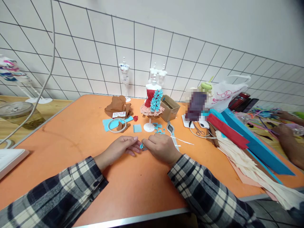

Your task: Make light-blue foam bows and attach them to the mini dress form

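Observation:
Just in front of the dress form, a small ruffled piece of blue crepe paper (142, 146) sits between my two hands. My right hand (162, 148) has its fingers curled in and pinches the piece; part of it is hidden behind the fingers. Close by on the left, my left hand (125, 145) has its fingers stretched towards the piece, the thumb apart from them. The small white dress form (153, 85) wears a red bodice (149, 97), a blue ruffle (156, 100) down one side and a pink frilled skirt (152, 109). Blue paper scraps (158, 126) lie by its base.
Brown crepe paper (116, 106), a hoop (124, 126) and a blue square (137, 128) lie left of the form. A cardboard box (169, 109), scissors (200, 131) and coloured paper strips (228, 129) are to the right. Another person's arm (288, 142) shows at far right.

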Demonstrator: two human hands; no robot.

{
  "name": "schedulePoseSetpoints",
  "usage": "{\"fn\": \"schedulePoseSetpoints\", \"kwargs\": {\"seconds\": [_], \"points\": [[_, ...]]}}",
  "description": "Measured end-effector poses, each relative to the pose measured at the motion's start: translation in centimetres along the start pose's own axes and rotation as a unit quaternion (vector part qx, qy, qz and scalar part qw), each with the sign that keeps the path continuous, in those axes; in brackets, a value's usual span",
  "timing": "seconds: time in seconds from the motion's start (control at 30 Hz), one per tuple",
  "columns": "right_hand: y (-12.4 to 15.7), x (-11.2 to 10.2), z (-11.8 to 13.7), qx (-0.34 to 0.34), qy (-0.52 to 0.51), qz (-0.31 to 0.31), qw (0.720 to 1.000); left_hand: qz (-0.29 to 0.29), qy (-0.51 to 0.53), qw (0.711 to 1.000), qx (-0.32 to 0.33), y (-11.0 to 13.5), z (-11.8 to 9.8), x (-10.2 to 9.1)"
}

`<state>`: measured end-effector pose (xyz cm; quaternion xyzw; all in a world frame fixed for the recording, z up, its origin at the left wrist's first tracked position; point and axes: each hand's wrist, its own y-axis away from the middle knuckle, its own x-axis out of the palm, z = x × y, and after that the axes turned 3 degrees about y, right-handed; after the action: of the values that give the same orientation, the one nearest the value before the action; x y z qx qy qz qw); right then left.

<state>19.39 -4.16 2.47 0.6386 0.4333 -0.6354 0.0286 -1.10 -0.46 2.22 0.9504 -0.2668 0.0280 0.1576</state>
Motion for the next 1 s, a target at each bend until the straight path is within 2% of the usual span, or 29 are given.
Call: {"fn": "schedulePoseSetpoints", "kwargs": {"seconds": [0.07, 0.13, 0.2, 0.27, 0.37, 0.47, 0.6, 0.73, 0.8, 0.9, 0.93, 1.0], "points": [[0.0, 0.0, 0.1, 0.007, -0.016, 0.001, 1.0, 0.016, 0.034, 0.999, -0.02, 0.4, -0.1, 0.5], [0.0, 0.0, 0.1, 0.022, -0.052, 0.008, 0.998, 0.04, 0.061, 0.995, -0.075, 0.7, -0.1, 0.8], [0.0, 0.0, 0.2, 0.033, -0.085, 0.016, 0.996, 0.071, 0.104, 0.983, -0.131, 0.8, 0.0, 0.9], [0.1, 0.0, 0.2, 0.033, -0.09, 0.019, 0.995, 0.089, 0.157, 0.972, -0.15, 0.7, 0.2, 0.6], [0.2, 0.2, 0.2, 0.024, -0.052, 0.016, 0.998, 0.07, 0.206, 0.968, -0.123, 0.4, 0.5, 0.1], [0.2, 0.4, 0.0, 0.023, -0.03, 0.011, 0.999, 0.056, 0.199, 0.974, -0.096, 0.2, 0.6, -0.3], [0.2, 0.4, -0.1, 0.024, -0.038, 0.003, 0.999, 0.063, 0.184, 0.978, -0.076, 0.3, 0.6, -0.3], [0.3, 0.4, 0.1, 0.042, -0.079, 0.023, 0.996, 0.035, 0.184, 0.98, -0.067, 0.3, 0.7, 0.0], [0.3, 0.5, 0.2, 0.065, -0.123, 0.01, 0.99, 0.024, 0.174, 0.983, -0.053, 0.3, 0.7, 0.1], [0.3, 0.8, 0.1, 0.148, -0.197, -0.032, 0.969, -0.011, 0.136, 0.991, -0.008, 0.1, 0.6, 0.0], [0.3, 1.0, 0.0, 0.169, -0.214, -0.026, 0.962, -0.028, 0.12, 0.992, 0.011, 0.0, 0.5, -0.1], [0.3, 1.5, -0.5, 0.17, -0.229, 0.029, 0.958, -0.061, 0.098, 0.992, 0.042, -0.3, 0.5, -0.3]]}}
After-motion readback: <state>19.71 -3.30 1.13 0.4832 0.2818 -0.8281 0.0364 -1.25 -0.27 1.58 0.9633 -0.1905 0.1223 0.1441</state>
